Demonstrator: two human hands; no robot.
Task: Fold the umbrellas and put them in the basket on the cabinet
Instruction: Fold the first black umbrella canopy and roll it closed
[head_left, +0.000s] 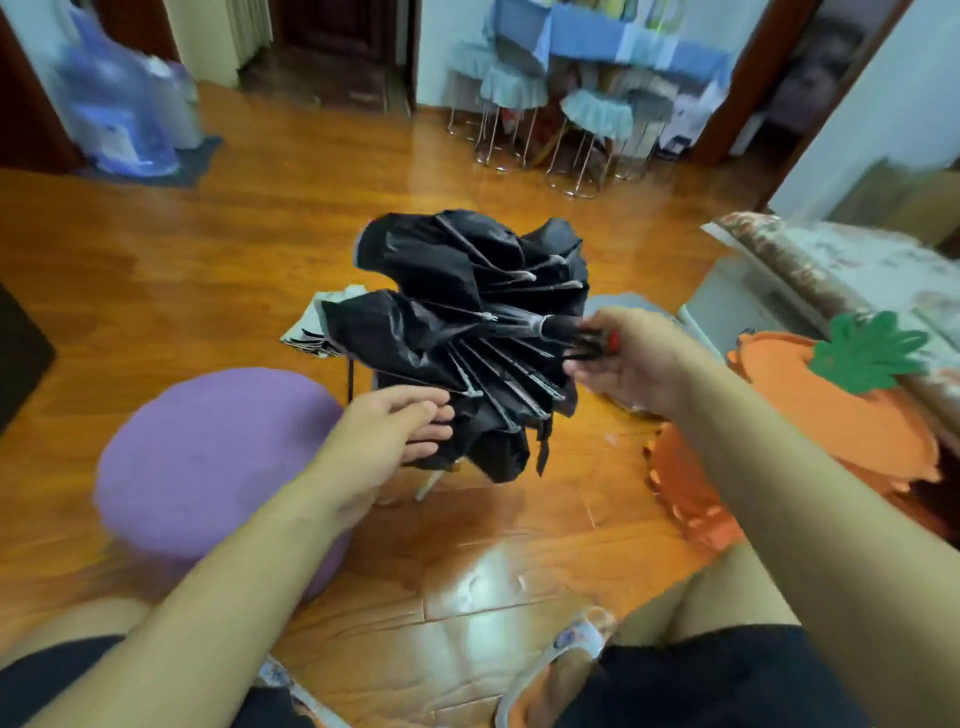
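I had the black umbrella (467, 332) at the centre of the frame, held off the wooden floor (208, 260), collapsed but not tidy: its canopy bulged in loose pleats and the rib tips splayed toward me. My right hand (631, 358), just right of centre, gripped the handle end with fingers and thumb curled round it, a red spot showing at the grip. My left hand (400, 431), lower and left of the canopy, had straight, relaxed fingers laid against the lower folds, gripping nothing. I judged the step to be folding this umbrella, well short of done. Next, I thought, the left hand needed to gather the pleats and smooth them round the shaft so they could be wrapped tight. A second bundle (317, 327), possibly another umbrella, lay on the floor behind. A purple cushion (208, 457) sat lower left, an orange carrot-shaped cushion (831, 415) at the right. I saw no basket or cabinet in view.
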